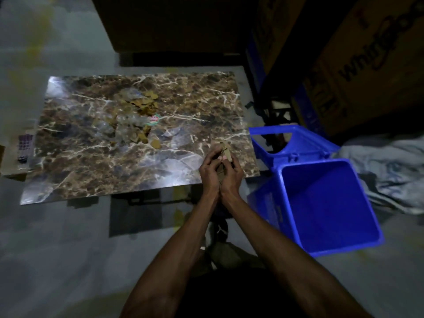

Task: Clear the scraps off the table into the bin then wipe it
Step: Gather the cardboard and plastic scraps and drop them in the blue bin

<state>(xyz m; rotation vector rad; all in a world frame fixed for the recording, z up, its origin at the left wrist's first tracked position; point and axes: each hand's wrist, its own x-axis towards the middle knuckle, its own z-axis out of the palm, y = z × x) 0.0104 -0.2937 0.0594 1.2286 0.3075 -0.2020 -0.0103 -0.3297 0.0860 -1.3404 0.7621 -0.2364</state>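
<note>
A low marble-patterned table point(91, 161) carries a heap of tan cardboard scraps point(143, 105) and crumpled clear plastic point(130, 125) near its middle. My left hand point(210, 167) and my right hand point(231, 171) meet over the table's near right corner. Together they pinch a few tan cardboard scraps point(226, 150) between the fingertips. An open blue bin point(330, 203) stands on the floor just right of my hands, its swing lid point(291, 141) tipped back.
Large cardboard boxes point(367, 65) stack up behind the bin and the table. A grey cloth point(390, 171) lies crumpled on the floor right of the bin. A small dark object point(24, 148) sits off the table's left edge. My legs are below the table's near edge.
</note>
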